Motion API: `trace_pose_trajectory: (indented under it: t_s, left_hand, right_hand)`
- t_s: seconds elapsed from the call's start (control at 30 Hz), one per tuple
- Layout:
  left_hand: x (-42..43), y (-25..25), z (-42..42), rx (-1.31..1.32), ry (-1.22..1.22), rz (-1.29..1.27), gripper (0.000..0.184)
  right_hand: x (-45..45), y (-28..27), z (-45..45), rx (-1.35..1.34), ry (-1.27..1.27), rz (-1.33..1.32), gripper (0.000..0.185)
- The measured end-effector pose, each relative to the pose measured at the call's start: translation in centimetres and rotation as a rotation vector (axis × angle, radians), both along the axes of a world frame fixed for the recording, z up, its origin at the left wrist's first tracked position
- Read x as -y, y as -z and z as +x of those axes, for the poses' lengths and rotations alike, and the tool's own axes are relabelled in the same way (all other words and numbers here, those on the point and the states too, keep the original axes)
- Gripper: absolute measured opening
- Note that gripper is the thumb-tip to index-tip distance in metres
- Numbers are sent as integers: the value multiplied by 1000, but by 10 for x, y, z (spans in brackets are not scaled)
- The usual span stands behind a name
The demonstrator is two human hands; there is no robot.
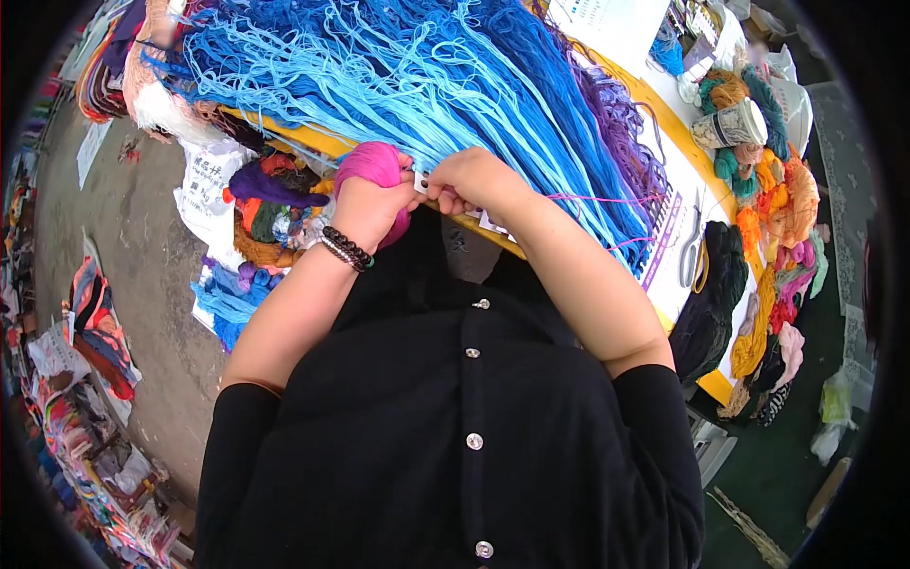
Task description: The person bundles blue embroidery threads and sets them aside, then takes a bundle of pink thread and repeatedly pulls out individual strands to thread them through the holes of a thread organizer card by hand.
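My left hand (372,204), with dark bead bracelets at the wrist, is closed around a bundle of bright pink thread (368,165). A small white tag (421,182) with dark spots sits between my two hands. The fingers of my right hand (482,182) are curled and pinch at the tag's right side; their tips are partly hidden. Just beyond both hands, long light and dark blue threads (408,85) lie spread over the table. A thin pink strand (592,198) stretches to the right past my right forearm.
Purple threads (616,123), scissors (693,245) and black thread (709,308) lie to the right. A patterned cup (728,126) stands among colourful skeins (787,199). Bags of thread (275,204) are left of my hands, above a grey floor (175,313). The table has a yellow edge (313,139).
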State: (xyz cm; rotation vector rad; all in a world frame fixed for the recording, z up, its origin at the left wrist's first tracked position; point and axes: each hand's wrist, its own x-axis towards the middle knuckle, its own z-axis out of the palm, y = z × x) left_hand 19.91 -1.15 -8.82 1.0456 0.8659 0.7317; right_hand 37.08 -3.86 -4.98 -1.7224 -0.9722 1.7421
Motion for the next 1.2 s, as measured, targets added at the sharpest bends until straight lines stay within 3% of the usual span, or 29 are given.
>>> trace_pose_trajectory:
  t_s: [0.3, 0.43, 0.5, 0.6, 0.73, 0.83, 0.93, 1.03, 1.07, 1.1, 1.13, 1.2]
  left_hand:
    - [0, 2, 1, -126, -3, 94, 25]
    - [-4, 8, -4, -314, -36, 464, 16]
    - [-13, 7, -17, -441, 15, 700, 14]
    - [-4, -26, -19, 104, -31, -51, 18]
    - [-5, -19, -12, 289, 3, -226, 21]
    - [4, -17, -8, 164, -26, -206, 24]
    - [10, -13, 1, 6, 117, 17, 33]
    - [-5, -17, -11, -272, 100, 832, 28]
    - [-2, -28, -19, -143, -14, 275, 27]
    - [-15, -25, -32, 31, -104, 34, 23]
    - [-26, -26, -47, 137, -168, -113, 19]
    - [-47, -33, -82, 204, -271, -176, 26]
  right_hand:
    - [6, 6, -10, 244, -116, 155, 26]
    - [12, 10, -12, 320, -163, 257, 22]
    - [17, 15, -8, 141, 59, 263, 16]
    - [17, 12, -2, 22, 78, 201, 16]
    - [20, 21, -6, 34, 111, 252, 17]
    - [24, 10, -3, -135, 213, 195, 18]
    - [24, 6, 2, -356, 331, 165, 19]
    - [24, 10, -3, -379, 314, 181, 20]
    - [24, 13, -7, -268, 263, 179, 21]
    - [24, 15, -10, -159, 210, 177, 22]
    - [25, 22, -9, -42, 129, 254, 24]
    - [24, 21, -8, 79, 56, 288, 25]
